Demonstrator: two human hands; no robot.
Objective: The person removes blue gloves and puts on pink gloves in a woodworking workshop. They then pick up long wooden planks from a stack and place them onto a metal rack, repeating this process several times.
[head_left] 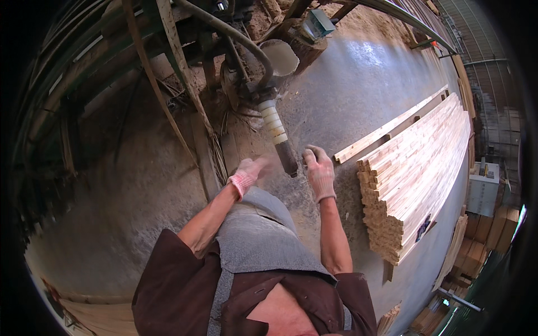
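A cream-banded, dark-ended cylinder [276,127] is slanting from far left to near right, its near end lying between the blurred left hand [253,169], grip impossible to tell, and the closer pink-gloved right hand [320,172], fingers seemingly apart.

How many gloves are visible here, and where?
2: a pinkish glove on the left hand, left of the pale-banded bar; a second glove on the right hand, right of it. Others may be hidden.

No readable lettering, numbers or signs.
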